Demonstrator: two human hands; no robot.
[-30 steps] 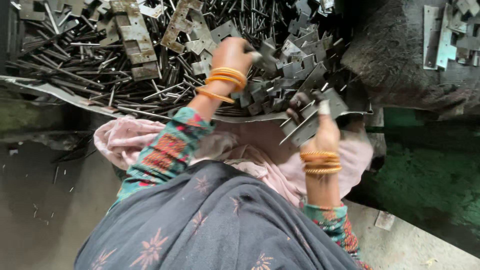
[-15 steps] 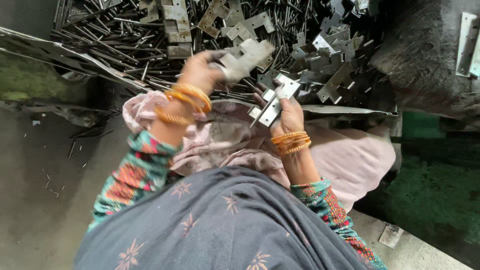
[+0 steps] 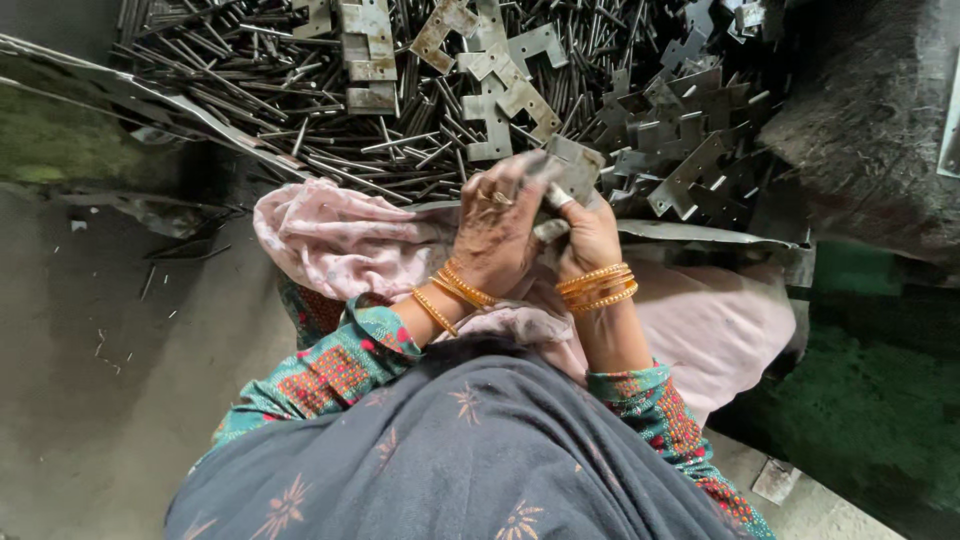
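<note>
1. Your left hand (image 3: 497, 232) and right hand (image 3: 588, 237) meet over your lap, just in front of the heap, with both sets of fingers clamped on one hinge leaf (image 3: 572, 168).
2. That hinge leaf is a flat, dull grey metal plate with notched knuckle edges; only its upper part shows above your fingers, tilted up toward the pile.
3. A ring sits on your left hand, and gold bangles (image 3: 597, 286) circle both wrists.
4. Just beyond your hands lies a dense pile of thin metal pins (image 3: 290, 110), mixed with loose hinge plates (image 3: 500, 100), some darker ones to the right.
5. The heap rests on a thin metal sheet (image 3: 700, 235) whose edge runs just beside your right hand.
6. A pink cloth (image 3: 330, 240) covers your lap under both hands.
7. Open room lies to your left: bare grey floor (image 3: 100, 400) with a few scattered pins. To your right, a dark bulky mass (image 3: 870, 140) stands close to the pile.
</note>
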